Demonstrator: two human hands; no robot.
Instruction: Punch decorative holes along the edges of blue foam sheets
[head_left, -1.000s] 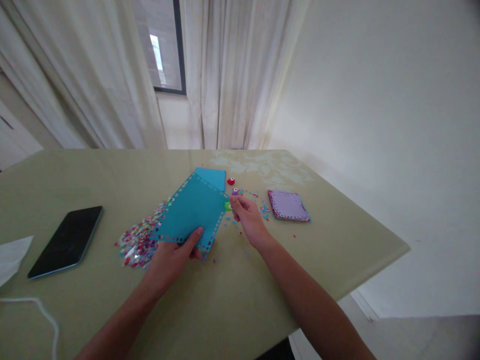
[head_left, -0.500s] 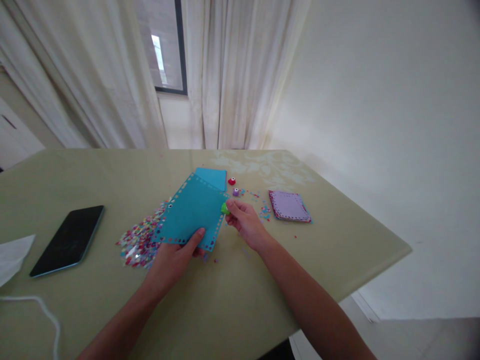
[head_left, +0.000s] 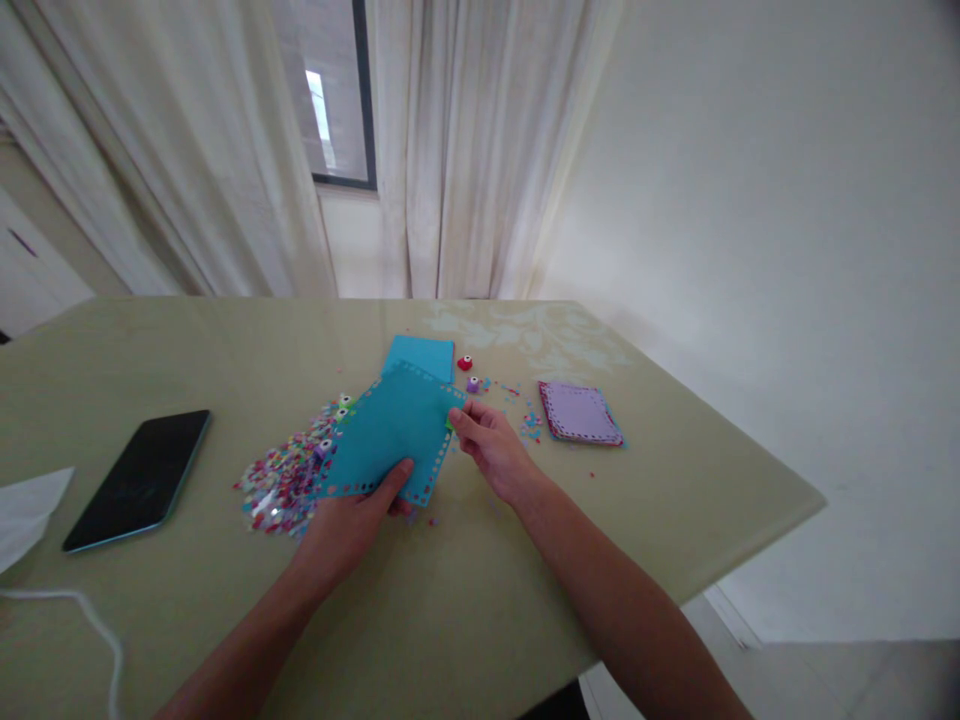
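The blue sheet (head_left: 394, 440) is near the middle of the frame, raised at a slant above the table (head_left: 675, 470), with small cut-out holes along its borders. The left hand (head_left: 346, 525) pinches its lower edge, thumb on top and fingers underneath. The right hand (head_left: 491, 455) is closed in a pinch around a small green punch (head_left: 450, 424) at the sheet's right edge; most of the punch is hidden by the fingers, so how deep the paper sits in it cannot be told. To work neatly here, the left thumb should press just firmly enough to stop the sheet swinging without creasing it, and clear of the holes. The punch is best held square to the right edge, the paper pushed in evenly, and its spacing judged from the holes below it. A squeeze straight through thumb and finger, with no twist, would spare the narrow strips between holes. The loose confetti pile (head_left: 271, 492) at the lower left of centre, and the red punch (head_left: 465, 363) and purple punch (head_left: 473, 384) just beyond the right hand, call for small wrist movements so nothing gets knocked.
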